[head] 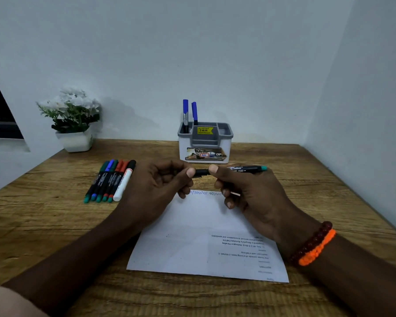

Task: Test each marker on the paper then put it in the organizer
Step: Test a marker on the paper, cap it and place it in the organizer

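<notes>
Both hands up over the paper [199, 227], working one marker [247, 168] held level between them. Right hand [249, 193] has its fingers curled round the black barrel, teal end plug sticking out to the right; left hand [162, 181] pinches the black cap end, thumb on top. Thumbs sit close either side of the cap joint, which reads as a cap pull or a cap push-on; can't tell which from this. The grip makes sense either way: barrel braced in one fist, cap in a fingertip pinch for a straight axial tug. Paper is a thin white printed sheet, flat on the bench [55, 225], with blue and dark zigzag test scribbles along its far edge, right under the hands. Six more markers [110, 179] lie side by side to the left, smooth plastic, mostly black barrels and one white, caps green, blue, red and black. Organizer [205, 143] stands at the back centre: white plastic box, grey compartment insert, yellow price sticker; two blue-capped markers [189, 113] upright in its left slot. Bench is rough-grained brown wood. Potted white flowers [72, 117] back left.
</notes>
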